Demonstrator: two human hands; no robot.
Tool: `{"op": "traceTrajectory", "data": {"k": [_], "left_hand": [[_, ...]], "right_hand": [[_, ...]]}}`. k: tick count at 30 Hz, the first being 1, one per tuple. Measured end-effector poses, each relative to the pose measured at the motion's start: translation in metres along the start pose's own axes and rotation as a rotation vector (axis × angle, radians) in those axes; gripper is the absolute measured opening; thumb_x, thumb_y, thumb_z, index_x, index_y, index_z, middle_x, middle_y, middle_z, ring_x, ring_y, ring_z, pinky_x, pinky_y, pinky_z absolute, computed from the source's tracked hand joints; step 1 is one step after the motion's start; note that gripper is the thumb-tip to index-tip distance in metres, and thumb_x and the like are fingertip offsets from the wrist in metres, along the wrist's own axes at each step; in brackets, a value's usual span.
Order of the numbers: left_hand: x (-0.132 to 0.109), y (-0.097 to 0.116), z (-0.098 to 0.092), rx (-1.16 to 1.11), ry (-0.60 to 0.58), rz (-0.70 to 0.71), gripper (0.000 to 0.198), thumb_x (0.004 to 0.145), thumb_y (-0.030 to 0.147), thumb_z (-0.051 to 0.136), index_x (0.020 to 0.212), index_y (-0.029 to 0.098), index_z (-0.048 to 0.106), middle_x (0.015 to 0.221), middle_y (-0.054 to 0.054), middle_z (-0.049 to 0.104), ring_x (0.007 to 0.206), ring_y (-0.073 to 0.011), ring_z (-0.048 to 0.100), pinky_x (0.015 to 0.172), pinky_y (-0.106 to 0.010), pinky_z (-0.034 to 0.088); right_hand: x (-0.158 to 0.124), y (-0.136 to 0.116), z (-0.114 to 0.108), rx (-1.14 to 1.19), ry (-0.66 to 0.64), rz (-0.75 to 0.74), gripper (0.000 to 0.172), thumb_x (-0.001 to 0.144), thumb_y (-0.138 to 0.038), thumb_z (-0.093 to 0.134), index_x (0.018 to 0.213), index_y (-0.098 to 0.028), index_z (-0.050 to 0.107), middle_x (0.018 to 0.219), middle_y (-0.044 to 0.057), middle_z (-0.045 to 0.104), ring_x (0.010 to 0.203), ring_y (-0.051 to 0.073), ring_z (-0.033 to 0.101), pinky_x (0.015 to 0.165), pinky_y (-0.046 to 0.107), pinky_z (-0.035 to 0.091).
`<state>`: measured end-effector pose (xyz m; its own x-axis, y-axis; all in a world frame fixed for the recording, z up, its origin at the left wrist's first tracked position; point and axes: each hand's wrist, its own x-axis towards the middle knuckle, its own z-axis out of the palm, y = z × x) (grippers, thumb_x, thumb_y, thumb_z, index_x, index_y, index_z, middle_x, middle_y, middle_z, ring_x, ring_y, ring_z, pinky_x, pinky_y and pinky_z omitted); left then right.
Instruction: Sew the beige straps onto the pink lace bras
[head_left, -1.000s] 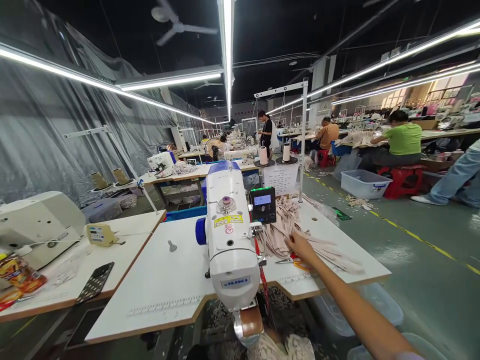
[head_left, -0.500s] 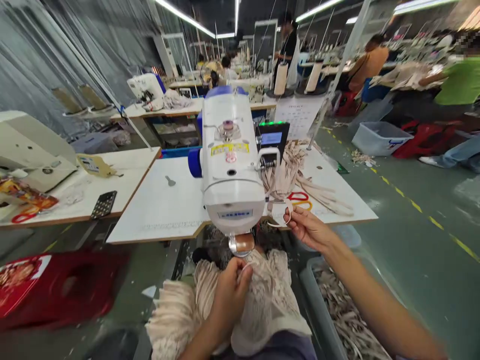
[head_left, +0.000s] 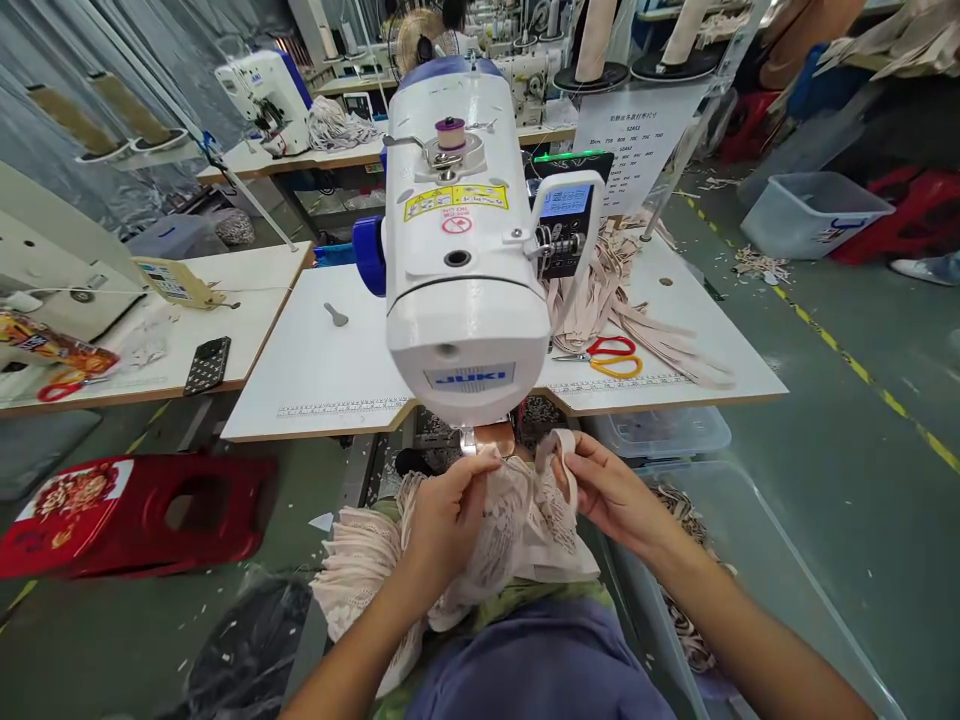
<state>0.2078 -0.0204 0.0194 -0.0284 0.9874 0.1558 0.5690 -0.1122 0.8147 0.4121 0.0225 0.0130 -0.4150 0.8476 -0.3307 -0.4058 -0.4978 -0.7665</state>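
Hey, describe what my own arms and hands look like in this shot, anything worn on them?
Both are bare. The left hand and right hand wear no gloves, and no ring, watch or bracelet shows. The left forearm and right forearm are uncovered down to the picture's bottom edge, so no sleeve is in view.

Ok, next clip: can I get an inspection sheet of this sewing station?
Surface: white table, printed ruler along its front edge.
Job's things: beige lace piece below the head of the Juki sewing machine.
Clutter: red-and-yellow scissors, pile of beige strips.
Hands: left hand and right hand both pinch the lace piece.
Cables: nothing seen.
Surroundings: phone on the neighbouring table, red stool, clear bin at the right.
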Motion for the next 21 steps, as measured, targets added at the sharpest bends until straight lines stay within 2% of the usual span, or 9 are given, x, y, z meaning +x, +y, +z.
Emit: {"op": "traceTrajectory", "data": {"k": [2, 6, 12, 15, 18, 21], "left_hand": [[0.004, -0.002, -0.003, 0.094, -0.041, 0.014, 0.036, 0.095, 0.030, 0.042, 0.114, 0.020, 0.070, 0.107, -0.007, 0.077, 0.092, -0.0191, 0.073, 0.078, -0.027, 0.055], [0.008, -0.004, -0.011, 0.208, -0.180, 0.007, 0.046, 0.096, 0.029, 0.037, 0.133, 0.020, 0.061, 0.108, -0.008, 0.078, 0.082, -0.0180, 0.075, 0.070, -0.024, 0.055], [0.012, -0.011, -0.022, 0.175, -0.355, 0.016, 0.048, 0.099, 0.033, 0.036, 0.145, 0.025, 0.049, 0.135, -0.006, 0.065, 0.113, -0.0210, 0.069, 0.089, -0.028, 0.056], [0.012, -0.016, -0.021, 0.102, -0.365, 0.020, 0.047, 0.099, 0.034, 0.038, 0.144, 0.026, 0.049, 0.142, -0.004, 0.059, 0.123, -0.0202, 0.063, 0.097, -0.029, 0.052], [0.009, -0.016, -0.018, 0.018, -0.335, 0.006, 0.046, 0.099, 0.034, 0.041, 0.142, 0.023, 0.051, 0.144, -0.005, 0.058, 0.131, -0.0206, 0.056, 0.105, -0.031, 0.048], [0.007, -0.012, -0.014, -0.031, -0.303, -0.051, 0.047, 0.099, 0.036, 0.042, 0.142, 0.021, 0.051, 0.142, -0.007, 0.059, 0.130, -0.0232, 0.056, 0.102, -0.033, 0.049]], "right_hand": [[0.002, 0.001, -0.001, -0.041, -0.016, -0.026, 0.041, 0.071, -0.047, 0.083, 0.090, -0.022, 0.056, 0.058, -0.008, 0.053, 0.042, 0.004, 0.041, 0.042, 0.016, 0.034], [0.005, -0.003, -0.001, -0.065, -0.074, -0.080, 0.050, 0.067, -0.042, 0.087, 0.102, -0.023, 0.056, 0.064, -0.009, 0.056, 0.042, 0.003, 0.041, 0.041, 0.016, 0.035], [0.011, -0.012, 0.003, -0.109, -0.089, -0.066, 0.050, 0.066, -0.037, 0.087, 0.104, -0.023, 0.057, 0.075, -0.007, 0.058, 0.047, 0.003, 0.045, 0.043, 0.016, 0.037], [0.017, -0.016, 0.006, -0.154, -0.070, -0.077, 0.050, 0.065, -0.040, 0.087, 0.102, -0.021, 0.060, 0.075, -0.006, 0.059, 0.048, 0.003, 0.046, 0.044, 0.017, 0.038], [0.026, -0.020, 0.009, -0.238, -0.059, -0.101, 0.044, 0.063, -0.044, 0.086, 0.090, -0.019, 0.062, 0.070, -0.005, 0.058, 0.048, 0.004, 0.046, 0.046, 0.019, 0.038], [0.035, -0.025, 0.012, -0.332, -0.072, -0.137, 0.038, 0.067, -0.047, 0.082, 0.081, -0.019, 0.060, 0.068, -0.004, 0.058, 0.051, 0.007, 0.049, 0.050, 0.022, 0.041]]}}
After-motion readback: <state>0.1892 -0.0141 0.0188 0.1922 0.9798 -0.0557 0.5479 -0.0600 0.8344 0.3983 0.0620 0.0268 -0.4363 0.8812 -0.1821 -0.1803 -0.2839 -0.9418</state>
